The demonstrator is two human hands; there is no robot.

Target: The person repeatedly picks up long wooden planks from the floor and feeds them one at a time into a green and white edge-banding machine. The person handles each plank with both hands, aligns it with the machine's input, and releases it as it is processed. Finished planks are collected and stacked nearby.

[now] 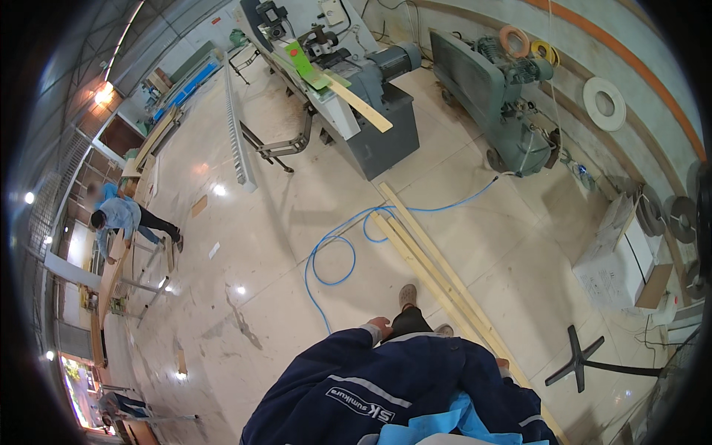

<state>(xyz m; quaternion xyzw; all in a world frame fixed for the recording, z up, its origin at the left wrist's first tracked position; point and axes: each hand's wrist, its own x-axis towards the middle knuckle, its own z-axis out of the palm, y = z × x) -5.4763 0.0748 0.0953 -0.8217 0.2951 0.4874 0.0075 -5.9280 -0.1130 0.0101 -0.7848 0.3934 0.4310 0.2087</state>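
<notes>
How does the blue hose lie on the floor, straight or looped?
Looped: the blue hose curls round and crosses itself.

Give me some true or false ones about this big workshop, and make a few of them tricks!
1. The floor hose is red. False: the hose is blue.
2. Wood strips lie on the floor. True.
3. The left hand is bare. True.
4. The workers in light blue are on the right. False: the workers are on the left.
5. The white box is to the right of the wood strips. True.
</notes>
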